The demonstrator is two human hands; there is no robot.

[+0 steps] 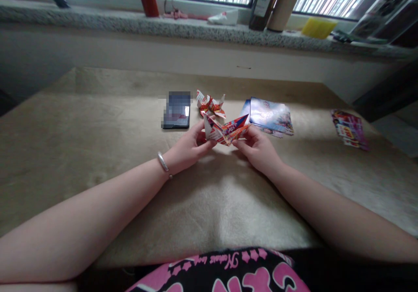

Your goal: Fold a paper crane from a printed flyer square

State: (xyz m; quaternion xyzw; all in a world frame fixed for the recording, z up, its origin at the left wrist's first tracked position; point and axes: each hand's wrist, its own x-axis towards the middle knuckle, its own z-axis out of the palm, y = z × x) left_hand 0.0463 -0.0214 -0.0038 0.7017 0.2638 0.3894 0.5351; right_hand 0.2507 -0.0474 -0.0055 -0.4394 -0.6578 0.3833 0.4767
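Observation:
Between both hands, a little above the table, is a folded paper figure [225,132] of printed red, orange, white and purple paper, with pointed flaps sticking up. My left hand [193,146] pinches its left side between thumb and fingers, and my right hand [259,147] pinches its right side the same way. Just behind it stands a second folded paper figure [211,105] in red and white print, partly covered by the first. To the left of that lies a dark phone [178,111], its screen blurred out.
The table has a tan cover [124,135]. Glossy printed sheets [271,114] lie stacked right of the figures, and more colourful cards [350,129] lie further right. On the stone windowsill [111,24] stand a red bottle [148,0], a dark bottle [264,5] and a yellow item [318,28].

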